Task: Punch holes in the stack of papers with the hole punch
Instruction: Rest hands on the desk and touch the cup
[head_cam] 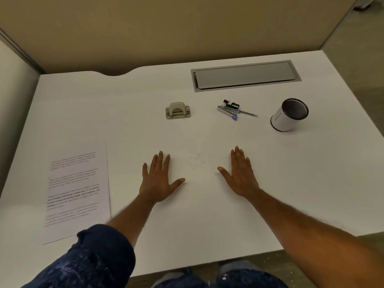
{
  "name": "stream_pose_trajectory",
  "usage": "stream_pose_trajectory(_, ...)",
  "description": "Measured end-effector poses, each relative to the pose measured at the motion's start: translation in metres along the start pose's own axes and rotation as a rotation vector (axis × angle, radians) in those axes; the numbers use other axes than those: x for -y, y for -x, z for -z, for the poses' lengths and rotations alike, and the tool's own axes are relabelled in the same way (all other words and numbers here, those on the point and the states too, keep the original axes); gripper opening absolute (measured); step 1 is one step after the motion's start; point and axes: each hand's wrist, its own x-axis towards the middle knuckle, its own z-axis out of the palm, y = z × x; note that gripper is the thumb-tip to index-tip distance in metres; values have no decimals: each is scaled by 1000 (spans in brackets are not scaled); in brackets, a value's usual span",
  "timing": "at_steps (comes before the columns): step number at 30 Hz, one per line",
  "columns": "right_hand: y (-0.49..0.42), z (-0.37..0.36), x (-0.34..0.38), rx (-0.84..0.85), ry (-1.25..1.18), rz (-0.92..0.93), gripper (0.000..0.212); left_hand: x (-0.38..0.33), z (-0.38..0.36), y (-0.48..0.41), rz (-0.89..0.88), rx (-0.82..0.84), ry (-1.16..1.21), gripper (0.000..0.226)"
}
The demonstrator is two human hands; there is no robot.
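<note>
A small grey metal hole punch (178, 110) stands on the white desk (207, 215), towards the back and a little left of centre. The stack of printed papers (76, 190) lies flat near the desk's front left, partly under my left sleeve. My left hand (159, 179) rests palm down on the desk, fingers spread, to the right of the papers and well in front of the punch. Lying flat the same way, my right hand (241, 175) sits about a hand's width further right. Neither hand holds anything.
A small heap of stationery (232, 110) with binder clips, a stapler and a pen lies right of the punch. A white pen cup (288, 115) with a dark mesh inside stands at the right. A grey cable hatch (245, 75) is set into the desk's back. Beige partition walls enclose the desk.
</note>
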Motion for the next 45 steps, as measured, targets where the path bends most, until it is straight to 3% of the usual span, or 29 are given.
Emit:
stream_pose_trajectory(10, -8, -32, 18, -48, 82, -28, 102, 2, -22, 7, 66, 54, -69, 114)
stream_pose_trajectory(22, -19, -39, 39, 41, 116, 436, 99, 3, -27, 7, 53, 37, -99, 118)
stream_pose_trajectory(29, -75, -10, 34, 15, 75, 374, 98, 4, -30, 7, 52, 19, -89, 116)
stream_pose_trajectory(37, -70, -31, 50, 49, 224, 627, 99, 13, -32, 10, -9, -11, -50, 114)
stream_pose_trajectory(45, -33, -35, 43, 137, 199, 882, 91, 14, -29, 12, -51, -14, -40, 115)
